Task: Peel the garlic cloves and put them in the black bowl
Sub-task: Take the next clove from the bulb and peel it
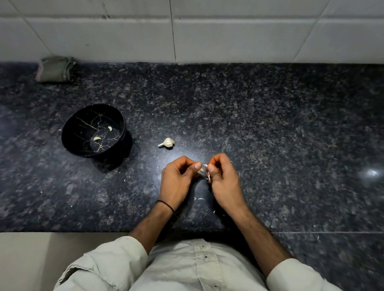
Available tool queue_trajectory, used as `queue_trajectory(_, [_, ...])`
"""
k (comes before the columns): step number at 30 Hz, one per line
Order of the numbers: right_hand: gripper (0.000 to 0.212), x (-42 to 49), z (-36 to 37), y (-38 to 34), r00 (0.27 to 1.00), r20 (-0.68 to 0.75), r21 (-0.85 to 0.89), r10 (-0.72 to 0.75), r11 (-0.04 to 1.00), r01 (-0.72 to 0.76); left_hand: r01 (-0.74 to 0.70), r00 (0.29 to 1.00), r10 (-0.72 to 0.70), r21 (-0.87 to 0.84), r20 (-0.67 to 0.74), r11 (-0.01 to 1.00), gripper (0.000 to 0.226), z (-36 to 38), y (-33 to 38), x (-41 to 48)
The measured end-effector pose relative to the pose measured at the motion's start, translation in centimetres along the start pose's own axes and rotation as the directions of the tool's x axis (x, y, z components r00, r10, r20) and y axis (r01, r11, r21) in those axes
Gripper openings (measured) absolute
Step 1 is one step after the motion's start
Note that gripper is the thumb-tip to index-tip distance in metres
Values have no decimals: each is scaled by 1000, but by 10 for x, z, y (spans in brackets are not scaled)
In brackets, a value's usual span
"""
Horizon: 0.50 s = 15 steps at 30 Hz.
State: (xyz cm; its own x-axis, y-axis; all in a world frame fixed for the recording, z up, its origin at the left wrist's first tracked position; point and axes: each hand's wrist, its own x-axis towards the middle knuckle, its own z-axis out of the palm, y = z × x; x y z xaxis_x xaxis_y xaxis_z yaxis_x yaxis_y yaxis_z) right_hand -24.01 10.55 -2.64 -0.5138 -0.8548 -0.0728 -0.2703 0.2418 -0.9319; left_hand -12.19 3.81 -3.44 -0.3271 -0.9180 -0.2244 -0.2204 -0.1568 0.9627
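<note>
My left hand (177, 180) and my right hand (223, 179) meet over the dark granite counter, both pinching one small garlic clove (202, 170) between their fingertips. White papery skin hangs from the clove by my right thumb. A garlic bulb (168, 143) lies on the counter just beyond the hands. The black bowl (77, 136) with gold crack lines stands to the left and holds two peeled cloves (97, 138), the second (109, 128) nearer the far wall.
Bits of garlic skin (200, 198) lie scattered on the counter (284, 131) under and around my hands. A folded grey-green cloth (56, 69) sits at the back left against the white tiled wall. The counter's front edge runs just before my body.
</note>
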Motion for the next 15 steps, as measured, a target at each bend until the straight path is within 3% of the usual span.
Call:
queue_trajectory(7, [19,5,2,-6,997,-17,127,76,989,-73,20,1000,-20,-88,-4,996,20,-8,2,4])
queue_trajectory(10, [30,5,6,-8,998,23,108,52,993,-54,49,999,-50,-107,1,993,22,-10,1,6])
queue_trajectory(15, [23,2,15,-13,996,94,77,-6,997,-1,39,999,-39,-59,6,998,27,-12,-3,11])
